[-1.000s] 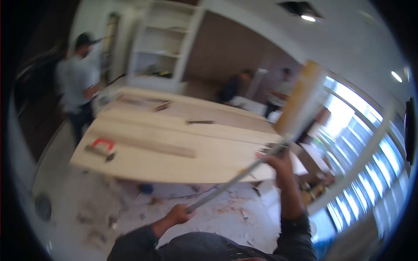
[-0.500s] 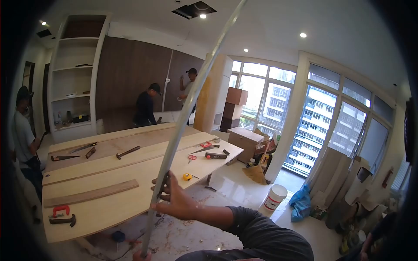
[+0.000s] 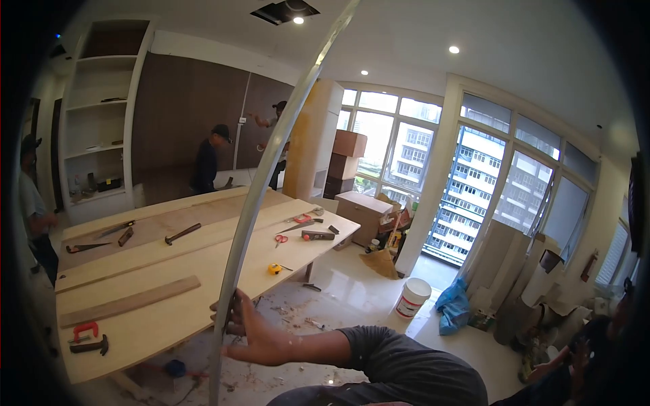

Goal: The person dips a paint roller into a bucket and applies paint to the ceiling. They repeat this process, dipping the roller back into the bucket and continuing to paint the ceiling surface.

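Note:
A long, narrow pale grey strip [image 3: 250, 216] stands slanted in front of me, running from the bottom edge up to the ceiling area. My right hand [image 3: 256, 333] grips it low down, the fingers reaching round its far side. My left hand is out of the picture. Beyond the strip stretches a wooden worktable [image 3: 169, 321]. On it lie a loose brown board [image 3: 132, 300], a red clamp [image 3: 86, 329], a hammer [image 3: 91, 346], a second hammer [image 3: 183, 234], a yellow tape measure [image 3: 274, 268], red-handled scissors [image 3: 281, 238] and a hand plane [image 3: 317, 235].
Two people [image 3: 211, 159] work by the dark wall panel; another person [image 3: 37, 210] stands at left. At lower right is part of one more person [image 3: 586, 355]. A white bucket [image 3: 412, 298], a blue bag [image 3: 452, 308] and leaning panels [image 3: 504, 260] stand on the right. Debris litters the floor.
My view has shifted slightly right, so the room appears further left. My left hand, at the strip's lower end before, has left the picture. More of the person at lower right shows.

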Demonstrator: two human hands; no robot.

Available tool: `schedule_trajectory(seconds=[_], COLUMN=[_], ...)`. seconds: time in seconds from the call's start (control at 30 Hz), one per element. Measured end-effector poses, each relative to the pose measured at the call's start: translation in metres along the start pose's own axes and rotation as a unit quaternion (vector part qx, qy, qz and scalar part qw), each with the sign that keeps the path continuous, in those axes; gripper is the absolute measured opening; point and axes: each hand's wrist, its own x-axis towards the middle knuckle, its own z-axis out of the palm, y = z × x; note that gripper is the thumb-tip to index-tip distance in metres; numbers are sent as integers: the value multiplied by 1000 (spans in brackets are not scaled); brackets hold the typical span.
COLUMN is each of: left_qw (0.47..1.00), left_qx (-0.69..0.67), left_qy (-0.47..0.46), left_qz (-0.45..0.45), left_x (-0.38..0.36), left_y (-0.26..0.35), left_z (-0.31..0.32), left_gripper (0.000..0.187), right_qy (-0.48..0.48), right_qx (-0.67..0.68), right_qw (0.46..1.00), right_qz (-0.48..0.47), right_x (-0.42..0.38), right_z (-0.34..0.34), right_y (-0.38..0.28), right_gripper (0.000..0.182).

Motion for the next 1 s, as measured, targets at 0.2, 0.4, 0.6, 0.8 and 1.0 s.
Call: schedule_trajectory(seconds=[0.2,0.4,0.6,0.8,1.0], left_qw=[985,994,984,980,977], left_qx=[-146,-34,-32,-31,-48], left_qy=[13,-73,-109,-148,-151], left_qz=[96,79,134,130,144], left_x=[-4,9,31,65,90], left_y=[86,144,193,226,297], left_z=[-1,-1,25,68,109], left_gripper=[26,29,32,35,35], right_qy=[59,139,191,257,308], right_qx=[-30,-57,-74,-50,-59], right_qw=[998,988,979,965,950], right_qz=[24,15,-6,-33,-9], right_x=[-1,3,6,9,9], right_z=[-35,-79,-150,-225,-301], right_y=[-28,-41,-46,-40,-54], right_gripper=[104,99,91,83,72])
